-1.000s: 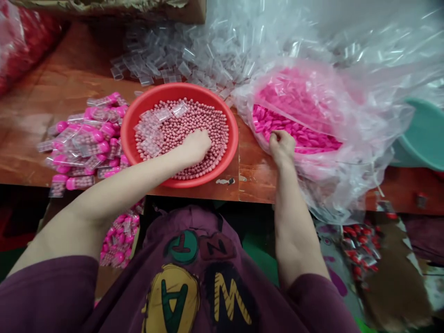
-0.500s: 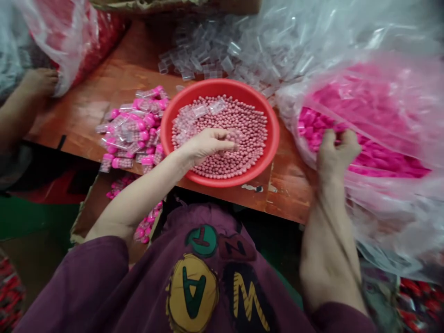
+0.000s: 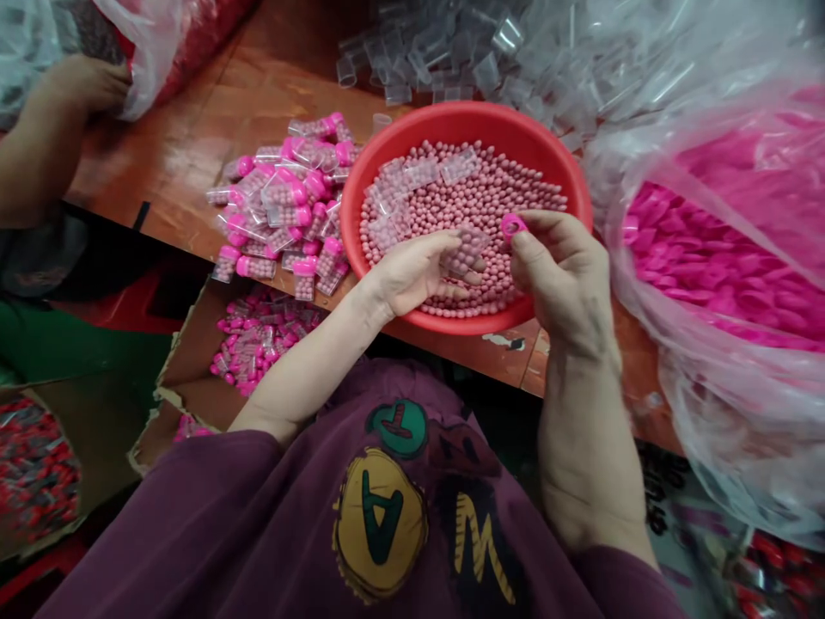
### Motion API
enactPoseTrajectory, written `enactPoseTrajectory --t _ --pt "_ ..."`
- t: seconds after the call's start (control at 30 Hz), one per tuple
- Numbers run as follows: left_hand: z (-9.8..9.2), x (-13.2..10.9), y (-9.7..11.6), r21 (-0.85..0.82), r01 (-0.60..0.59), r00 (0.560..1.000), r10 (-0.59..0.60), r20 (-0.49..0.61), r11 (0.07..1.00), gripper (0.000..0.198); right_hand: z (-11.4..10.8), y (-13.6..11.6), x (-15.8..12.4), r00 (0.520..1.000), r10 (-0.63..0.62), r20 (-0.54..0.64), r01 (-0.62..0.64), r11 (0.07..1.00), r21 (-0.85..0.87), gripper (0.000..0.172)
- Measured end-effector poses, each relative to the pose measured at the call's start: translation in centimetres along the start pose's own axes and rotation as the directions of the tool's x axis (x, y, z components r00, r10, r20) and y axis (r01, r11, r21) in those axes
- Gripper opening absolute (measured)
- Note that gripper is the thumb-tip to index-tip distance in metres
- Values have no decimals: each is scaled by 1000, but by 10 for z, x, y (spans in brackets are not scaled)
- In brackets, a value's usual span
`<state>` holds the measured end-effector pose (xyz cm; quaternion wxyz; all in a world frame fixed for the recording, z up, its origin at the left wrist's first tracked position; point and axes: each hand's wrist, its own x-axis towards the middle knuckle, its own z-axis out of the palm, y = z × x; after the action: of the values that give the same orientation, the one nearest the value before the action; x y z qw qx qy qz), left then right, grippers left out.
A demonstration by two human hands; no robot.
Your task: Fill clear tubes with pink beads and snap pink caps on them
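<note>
Over a red basin [image 3: 467, 327] of pink beads [image 3: 496, 185], my left hand [image 3: 422, 273] is closed around a clear tube [image 3: 469, 249] filled with beads. Its open end tilts toward the right. Just right of it, my right hand [image 3: 567, 275] pinches a pink cap [image 3: 513, 225] between thumb and forefinger, apart from the tube. A few more clear tubes [image 3: 460, 165] lie on the beads at the basin's back left. Beyond my right hand, a plastic bag [image 3: 635, 232] holds many pink caps [image 3: 699, 254].
Capped bead-filled tubes [image 3: 284, 206] are heaped left of the basin. Below the table edge stands a cardboard box [image 3: 193, 335] with more of them. Clear empty tubes [image 3: 444, 60] pile up at the back. Another person's hand [image 3: 83, 90] is by a bag at upper left.
My right hand has come out of the bag of caps and over the basin's right rim, bringing a pink cap. My left hand still holds the tube; the view has shifted.
</note>
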<state>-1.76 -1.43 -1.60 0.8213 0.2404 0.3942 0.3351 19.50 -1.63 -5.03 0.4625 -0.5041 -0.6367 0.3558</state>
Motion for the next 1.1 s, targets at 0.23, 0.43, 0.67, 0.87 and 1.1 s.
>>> enactPoseTrajectory --t 0.23,0.43,0.67,0.87,1.1 --pt "4 0 -2 -28 -23 999 23 -25 999 22 8 -11 -1 1000 -2 7 2 1000 -25 45" --pt "7 -1 -1 -40 -27 1000 26 -13 999 33 1 -19 -10 991 -135 -20 129 972 -196 33" --pt "9 0 -2 -50 -27 999 25 -47 998 29 -2 -17 -13 998 -49 -37 42 982 -185 29" --pt "7 0 -7 34 -116 991 118 -58 993 36 -13 -18 -11 992 -97 79 110 974 -196 22" --pt "5 7 -6 70 -82 992 89 -92 994 21 -14 -10 -8 975 -197 -99 146 914 -378 25"
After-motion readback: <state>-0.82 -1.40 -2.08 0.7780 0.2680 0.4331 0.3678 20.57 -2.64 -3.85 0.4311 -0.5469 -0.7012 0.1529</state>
